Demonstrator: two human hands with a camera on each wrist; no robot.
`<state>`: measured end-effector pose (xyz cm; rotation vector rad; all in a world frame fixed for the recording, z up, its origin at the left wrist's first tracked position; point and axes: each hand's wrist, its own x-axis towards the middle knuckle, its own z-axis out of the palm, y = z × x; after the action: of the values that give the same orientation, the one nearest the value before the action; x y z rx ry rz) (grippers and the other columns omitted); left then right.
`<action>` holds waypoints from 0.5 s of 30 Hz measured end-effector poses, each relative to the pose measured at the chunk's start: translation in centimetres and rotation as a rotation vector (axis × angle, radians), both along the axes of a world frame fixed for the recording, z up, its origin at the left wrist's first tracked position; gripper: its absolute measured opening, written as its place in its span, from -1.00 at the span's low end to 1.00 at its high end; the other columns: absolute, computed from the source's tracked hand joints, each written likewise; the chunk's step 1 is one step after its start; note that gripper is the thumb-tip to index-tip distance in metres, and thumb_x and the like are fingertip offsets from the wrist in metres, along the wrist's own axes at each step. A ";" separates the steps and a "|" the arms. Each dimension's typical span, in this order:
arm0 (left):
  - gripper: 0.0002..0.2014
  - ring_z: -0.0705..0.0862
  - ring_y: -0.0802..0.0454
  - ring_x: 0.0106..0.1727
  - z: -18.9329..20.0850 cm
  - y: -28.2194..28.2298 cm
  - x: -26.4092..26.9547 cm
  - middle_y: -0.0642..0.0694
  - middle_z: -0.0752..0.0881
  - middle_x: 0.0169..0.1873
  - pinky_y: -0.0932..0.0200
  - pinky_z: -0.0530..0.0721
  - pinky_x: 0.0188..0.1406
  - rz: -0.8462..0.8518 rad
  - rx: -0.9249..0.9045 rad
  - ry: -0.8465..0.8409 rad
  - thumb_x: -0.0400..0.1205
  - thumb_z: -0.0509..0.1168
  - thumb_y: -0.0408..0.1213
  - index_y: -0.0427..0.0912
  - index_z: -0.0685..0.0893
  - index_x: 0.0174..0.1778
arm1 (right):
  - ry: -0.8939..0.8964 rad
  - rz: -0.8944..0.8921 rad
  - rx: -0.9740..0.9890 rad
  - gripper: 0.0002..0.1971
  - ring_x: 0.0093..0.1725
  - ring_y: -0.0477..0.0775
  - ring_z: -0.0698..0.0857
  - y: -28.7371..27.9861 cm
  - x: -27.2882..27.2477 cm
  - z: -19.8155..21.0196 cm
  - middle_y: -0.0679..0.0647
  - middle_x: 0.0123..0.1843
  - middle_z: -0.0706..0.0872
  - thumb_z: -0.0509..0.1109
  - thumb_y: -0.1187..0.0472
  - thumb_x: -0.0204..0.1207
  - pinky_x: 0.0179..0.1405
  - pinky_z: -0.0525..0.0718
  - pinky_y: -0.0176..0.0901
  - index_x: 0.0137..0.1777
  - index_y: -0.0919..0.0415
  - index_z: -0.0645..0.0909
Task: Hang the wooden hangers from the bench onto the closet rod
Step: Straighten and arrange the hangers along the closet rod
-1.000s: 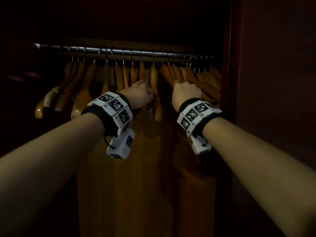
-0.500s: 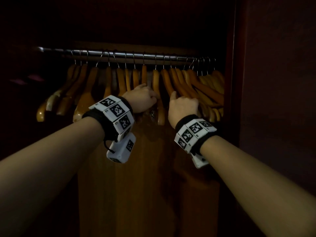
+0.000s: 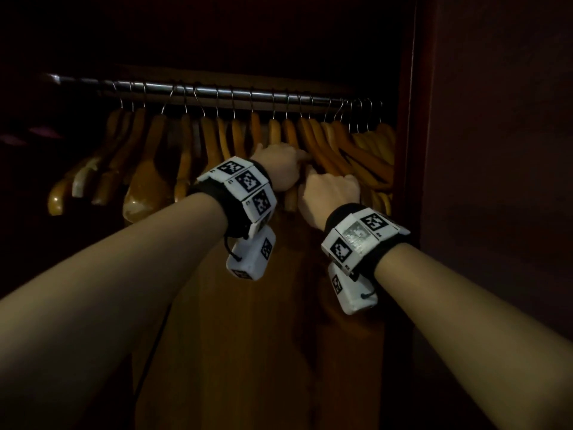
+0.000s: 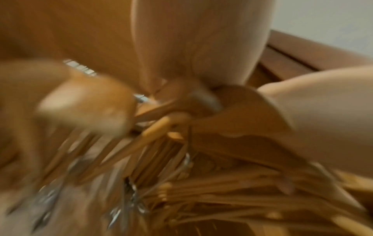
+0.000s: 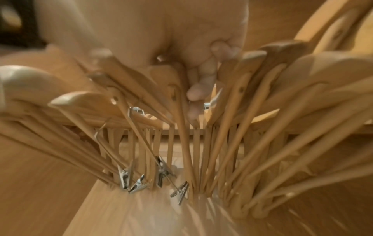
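Many wooden hangers [image 3: 214, 141] hang by metal hooks from the steel closet rod [image 3: 198, 90]. They are spread out at the left and packed tight at the right [image 3: 366, 156]. My left hand [image 3: 279, 172] reaches into the middle of the row, its fingers curled round the lower arm of one hanger [image 3: 290, 198]. This hanger end [image 4: 238, 111] shows blurred by the palm. My right hand [image 3: 333, 192] lies just to the right, almost touching the left. Its bent fingers [image 5: 201, 86] are slipped between hanger arms and hooked on one hanger [image 5: 177, 95].
The closet's dark side panel [image 3: 409, 150] stands right next to the packed hangers. A wooden back wall [image 3: 248, 336] runs down below the row. Metal clips [image 5: 161, 175] dangle from some hangers. The left of the closet is dark.
My left hand has slid right along the row, closing the gap to my right hand. The right hand has dropped a little lower on the hangers.
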<state>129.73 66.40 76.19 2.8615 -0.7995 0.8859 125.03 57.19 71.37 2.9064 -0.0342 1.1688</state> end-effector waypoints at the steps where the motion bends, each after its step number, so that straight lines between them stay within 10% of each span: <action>1: -0.52 0.30 -0.10 0.55 0.0 0.1 0.1 -0.02 0.32 0.57 -0.23 0.05 0.58 -0.028 0.025 0.032 0.71 -0.01 -0.31 0.10 0.29 0.57 | 0.008 0.002 0.006 -0.58 0.22 0.21 0.65 0.0 -0.2 0.0 0.18 0.20 0.71 0.00 0.11 0.68 0.26 0.33 0.04 0.49 0.20 0.33; 7: -0.55 0.51 -0.18 0.37 -0.1 0.6 -0.7 -0.15 0.49 0.45 0.00 0.45 0.34 -0.037 -0.096 0.081 0.70 0.00 -0.38 -0.02 0.43 0.51 | -0.056 0.143 0.178 -0.66 0.18 0.26 0.65 -0.4 -0.7 -0.3 0.25 0.15 0.71 -0.03 0.16 0.70 0.24 0.43 0.03 0.22 0.25 0.54; 12: -0.67 0.50 0.07 -0.32 0.3 1.0 -0.5 -0.14 0.58 -0.27 0.17 0.39 -0.38 -0.005 -0.217 0.003 0.73 0.02 -0.10 -0.10 0.53 -0.29 | -0.315 0.248 0.278 -0.76 0.21 0.14 0.54 -1.4 -0.6 -0.2 0.16 0.20 0.55 0.14 0.19 0.65 0.00 0.54 -0.11 0.15 0.24 0.59; 15: -0.69 0.58 0.01 -0.21 -0.5 0.4 -0.1 -0.07 0.60 -0.26 0.13 0.51 -0.26 0.037 -0.230 -0.092 0.69 0.10 0.03 -0.12 0.59 -0.08 | -0.200 0.135 0.281 -0.66 0.42 0.19 0.40 -1.9 -0.4 0.2 0.17 0.40 0.42 0.18 0.13 0.65 0.23 0.48 -0.07 0.38 0.18 0.47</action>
<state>129.65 66.77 75.67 2.6601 -0.6090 1.0466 124.66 55.25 71.59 3.0543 -0.0036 1.5957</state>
